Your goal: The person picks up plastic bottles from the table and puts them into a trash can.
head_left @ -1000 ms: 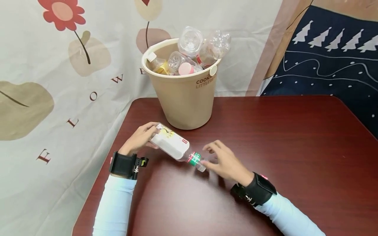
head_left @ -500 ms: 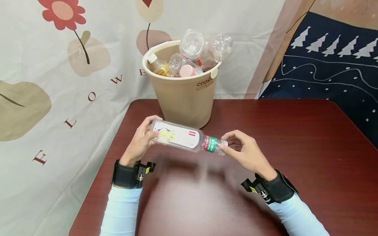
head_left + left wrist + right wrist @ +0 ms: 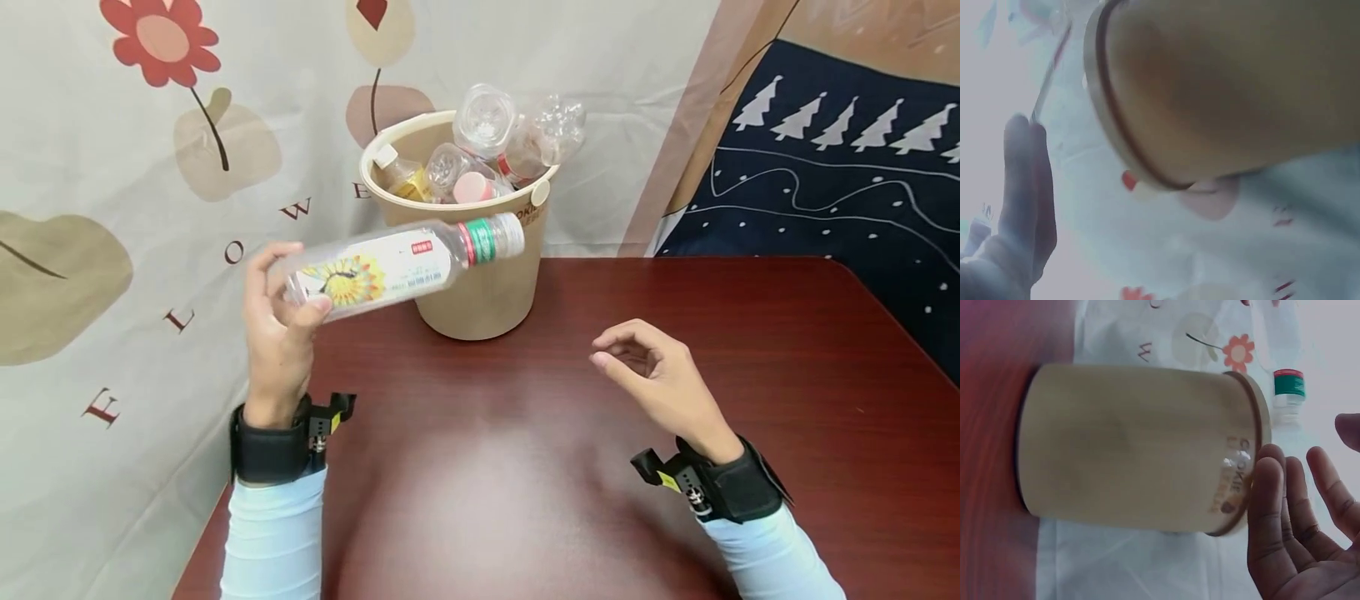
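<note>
My left hand (image 3: pixel 279 337) grips a clear plastic bottle (image 3: pixel 382 271) near its base, thumb on the flower-printed label. The bottle lies nearly level in the air, its white cap pointing right and slightly up, and overlaps the front of a beige bucket (image 3: pixel 480 308) in the head view. In the right wrist view the bottle's green-and-red neck band (image 3: pixel 1289 383) shows beyond the bucket rim. My right hand (image 3: pixel 660 375) hovers over the table to the right, fingers loosely curved, nothing between them. Glare washes out the left hand's fingers (image 3: pixel 1022 187) in the left wrist view.
Several clear bottles (image 3: pixel 483 125) fill the bucket, some poking above its rim (image 3: pixel 371 167). The bucket stands at the back of a dark red table (image 3: pixel 712 317). A printed cloth (image 3: pixel 300 108) hangs behind and to the left, a dark tree-patterned one (image 3: pixel 847 158) at the right.
Both hands had the bottle between them half a second ago. The right hand has let go of the cap end; the left hand has raised the bottle up and to the left.
</note>
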Tool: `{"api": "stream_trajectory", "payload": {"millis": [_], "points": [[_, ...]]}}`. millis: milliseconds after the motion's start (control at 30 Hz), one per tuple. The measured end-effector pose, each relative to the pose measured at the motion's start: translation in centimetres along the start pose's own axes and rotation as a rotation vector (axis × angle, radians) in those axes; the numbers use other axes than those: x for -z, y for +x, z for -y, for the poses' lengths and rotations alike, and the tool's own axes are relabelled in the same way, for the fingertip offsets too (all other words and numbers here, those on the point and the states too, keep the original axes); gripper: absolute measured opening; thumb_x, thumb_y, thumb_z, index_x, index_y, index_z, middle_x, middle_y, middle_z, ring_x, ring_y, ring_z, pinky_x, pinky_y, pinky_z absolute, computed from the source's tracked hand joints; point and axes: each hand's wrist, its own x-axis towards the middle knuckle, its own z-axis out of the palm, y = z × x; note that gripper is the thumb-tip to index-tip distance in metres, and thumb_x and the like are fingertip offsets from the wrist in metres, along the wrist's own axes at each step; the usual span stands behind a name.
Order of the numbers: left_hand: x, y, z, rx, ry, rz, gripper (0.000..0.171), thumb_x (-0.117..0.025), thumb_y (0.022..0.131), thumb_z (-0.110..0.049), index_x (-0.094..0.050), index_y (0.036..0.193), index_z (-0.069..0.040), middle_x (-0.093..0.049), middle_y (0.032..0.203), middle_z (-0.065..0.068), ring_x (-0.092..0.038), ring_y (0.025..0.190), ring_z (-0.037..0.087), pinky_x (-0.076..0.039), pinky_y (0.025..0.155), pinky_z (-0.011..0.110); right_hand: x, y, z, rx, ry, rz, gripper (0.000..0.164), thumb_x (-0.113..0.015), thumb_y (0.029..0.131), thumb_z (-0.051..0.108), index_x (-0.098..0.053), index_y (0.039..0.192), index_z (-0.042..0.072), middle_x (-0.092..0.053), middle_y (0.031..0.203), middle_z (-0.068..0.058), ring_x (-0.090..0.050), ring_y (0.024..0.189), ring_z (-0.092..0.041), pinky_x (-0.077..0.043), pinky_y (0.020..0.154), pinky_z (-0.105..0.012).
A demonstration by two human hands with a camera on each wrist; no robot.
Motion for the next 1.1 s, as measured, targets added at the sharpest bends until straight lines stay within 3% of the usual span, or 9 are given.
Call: {"api": "stream_trajectory", "payload": {"millis": [167, 333, 467, 567, 700, 833, 933, 1100], "points": [[-0.7, 2.7, -1.9, -0.173, 0.102, -0.134, 0.056, -0.071, 0.069, -0.003, -0.05, 0.121, -0.003, -0.064, 0.095, 0.012, -0.069, 0.07, 0.017, -0.056, 0.061, 0.022, 1.3, -0.2, 0.1, -0.021, -0.09, -0.031, 0.015, -0.066, 0.091, 0.005, -0.065, 0.106, 0.007, -0.065, 0.099, 0.007, -0.063, 0.085, 0.0, -0.052, 0.077, -0.011], [-1.9, 5.3, -3.8, -0.267, 0.289, -0.238, 0.062, -0.074, 0.065, -0.012, -0.053, 0.123, -0.008, -0.058, 0.098, 0.01, -0.065, 0.069, 0.019, -0.052, 0.057, 0.019, 2.2, 0.1, -0.5, -0.04, -0.279, -0.096, 0.026, -0.066, 0.093, 0.016, -0.064, 0.118, 0.008, -0.065, 0.113, -0.004, -0.061, 0.097, -0.002, -0.047, 0.081, -0.006], [-3.0, 7.2, -4.1, -0.336, 0.61, -0.287, 0.062, -0.076, 0.064, -0.026, -0.058, 0.122, -0.015, -0.06, 0.107, -0.001, -0.062, 0.084, 0.012, -0.053, 0.063, 0.013, 2.7, 0.3, -1.0, -0.086, -0.395, -0.104, 0.041, -0.063, 0.096, 0.028, -0.059, 0.131, 0.007, -0.059, 0.131, -0.014, -0.056, 0.118, -0.027, -0.049, 0.099, -0.035], [-3.5, 8.3, -3.4, -0.384, 0.833, -0.309, 0.06, -0.076, 0.064, -0.034, -0.062, 0.119, -0.016, -0.056, 0.107, -0.013, -0.052, 0.092, 0.002, -0.047, 0.071, 0.009, 2.9, 0.3, -1.3, -0.123, -0.434, -0.09, 0.051, -0.06, 0.096, 0.034, -0.053, 0.138, 0.006, -0.05, 0.142, -0.02, -0.045, 0.13, -0.042, -0.037, 0.103, -0.061], [-3.8, 9.2, -1.8, -0.428, 0.954, -0.261, 0.058, -0.076, 0.068, -0.035, -0.064, 0.118, -0.008, -0.053, 0.104, -0.009, -0.044, 0.098, -0.002, -0.04, 0.082, 0.017, 3.2, 0.4, -1.5, -0.165, -0.457, -0.068, 0.06, -0.057, 0.097, 0.04, -0.045, 0.145, 0.005, -0.038, 0.152, -0.023, -0.033, 0.137, -0.048, -0.026, 0.107, -0.068], [-4.3, 10.1, -0.4, -0.421, 1.009, -0.16, 0.056, -0.074, 0.073, -0.033, -0.062, 0.122, -0.008, -0.054, 0.11, 0.009, -0.049, 0.108, 0.014, -0.04, 0.091, 0.027, 3.5, 0.2, -1.7, -0.206, -0.471, -0.051, 0.066, -0.054, 0.098, 0.045, -0.039, 0.149, 0.005, -0.031, 0.157, -0.023, -0.027, 0.141, -0.049, -0.022, 0.108, -0.07], [-4.9, 10.9, 0.4, -0.403, 1.071, -0.069, 0.055, -0.071, 0.075, -0.029, -0.059, 0.125, -0.01, -0.051, 0.114, 0.02, -0.05, 0.108, 0.028, -0.044, 0.089, 0.035, 3.8, 0.1, -1.8, -0.24, -0.511, -0.037, 0.07, -0.048, 0.099, 0.05, -0.033, 0.153, 0.008, -0.025, 0.159, -0.022, -0.019, 0.146, -0.048, -0.014, 0.111, -0.073], [-5.9, 12.2, 1.2, -0.399, 1.164, 0.035, 0.055, -0.072, 0.079, -0.025, -0.056, 0.129, -0.01, -0.048, 0.119, 0.024, -0.053, 0.102, 0.036, -0.049, 0.089, 0.047, 4.1, 0.2, -1.9, -0.285, -0.567, 0.002, 0.071, -0.034, 0.101, 0.057, -0.023, 0.156, 0.013, -0.017, 0.162, -0.021, -0.01, 0.149, -0.046, -0.001, 0.111, -0.075]]}}
